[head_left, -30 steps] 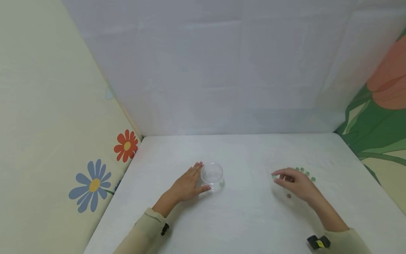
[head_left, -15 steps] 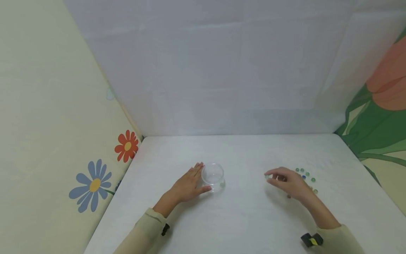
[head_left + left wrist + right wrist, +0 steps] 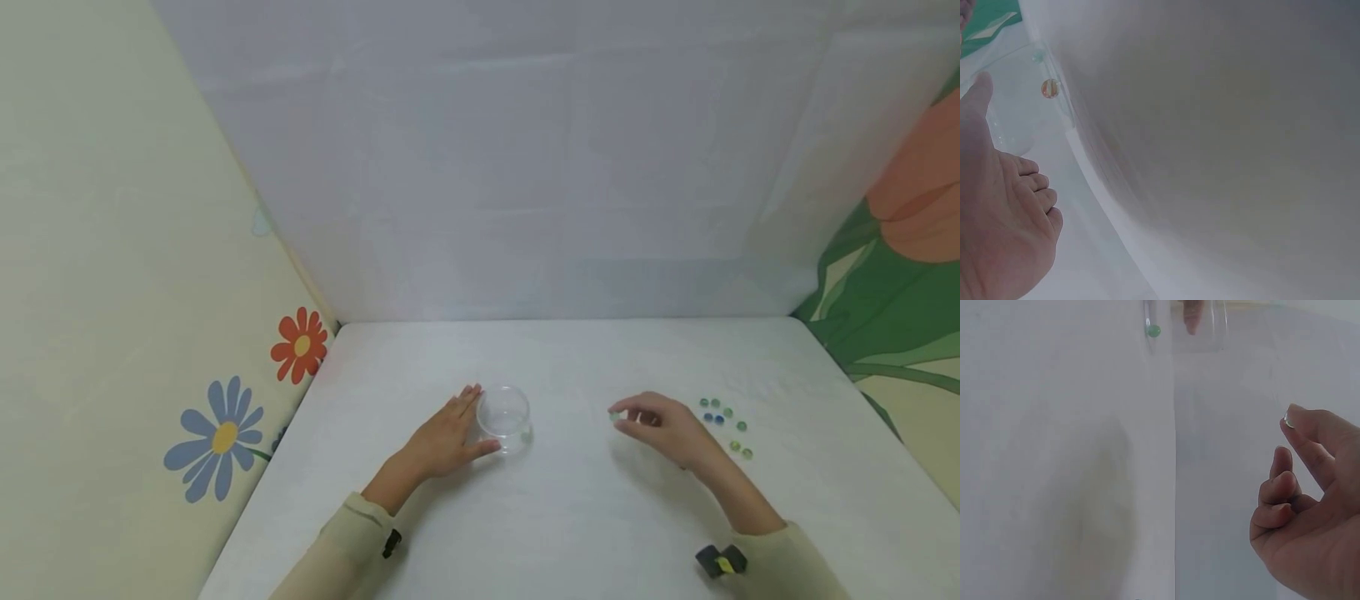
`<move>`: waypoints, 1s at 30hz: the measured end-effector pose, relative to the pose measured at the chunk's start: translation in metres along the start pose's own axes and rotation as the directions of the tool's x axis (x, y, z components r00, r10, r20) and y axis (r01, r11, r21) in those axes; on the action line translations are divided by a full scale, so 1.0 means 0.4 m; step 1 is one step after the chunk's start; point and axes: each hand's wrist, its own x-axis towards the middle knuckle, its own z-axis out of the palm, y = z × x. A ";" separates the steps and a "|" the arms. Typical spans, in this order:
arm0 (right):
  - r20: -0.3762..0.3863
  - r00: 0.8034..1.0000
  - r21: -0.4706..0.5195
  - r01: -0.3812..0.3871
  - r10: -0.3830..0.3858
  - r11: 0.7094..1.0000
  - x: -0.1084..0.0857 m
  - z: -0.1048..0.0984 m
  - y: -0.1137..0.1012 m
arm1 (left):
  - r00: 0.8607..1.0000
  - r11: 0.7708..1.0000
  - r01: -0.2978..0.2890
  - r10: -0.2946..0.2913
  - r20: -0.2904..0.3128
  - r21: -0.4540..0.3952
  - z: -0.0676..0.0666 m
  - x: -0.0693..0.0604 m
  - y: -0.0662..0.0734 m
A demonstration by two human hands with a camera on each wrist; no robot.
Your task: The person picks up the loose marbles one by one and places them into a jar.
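A clear round container [image 3: 503, 414] stands on the white table. My left hand [image 3: 438, 442] rests against its left side, fingers straight along the back and thumb along the front. Inside the container, the left wrist view shows an orange-streaked marble [image 3: 1050, 88] and a pale green marble [image 3: 1038, 56]. My right hand [image 3: 663, 427], to the right of the container and apart from it, pinches a pale green marble [image 3: 615, 416] between thumb and index finger. Its other fingers [image 3: 1279, 487] are curled and hold nothing visible.
Several green marbles [image 3: 728, 412], two blue marbles [image 3: 719, 420] and two yellow-green marbles [image 3: 735, 446] lie right of my right hand. A white sheet [image 3: 465, 208] hangs behind the table [image 3: 570, 517]. Flower-patterned panels [image 3: 112, 292] flank it.
My right hand has moved left toward the container with the pinched marble, uncovering the blue and yellow-green marbles. A brownish marble below it is now almost hidden. My left hand has stayed in place.
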 end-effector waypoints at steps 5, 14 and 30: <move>0.006 1.000 0.010 0.002 -0.002 1.000 0.012 0.012 -0.011 | 1.000 1.000 -0.002 0.002 -0.004 -0.006 0.004 0.004 -0.005; 0.018 0.999 0.020 0.042 -0.042 0.999 0.035 0.037 -0.036 | 1.000 1.000 0.003 -0.003 0.005 -0.022 0.009 0.006 -0.006; 0.043 0.995 0.033 0.091 -0.092 0.995 0.066 0.077 -0.078 | 1.000 1.000 -0.003 0.003 -0.005 -0.013 0.020 0.016 -0.012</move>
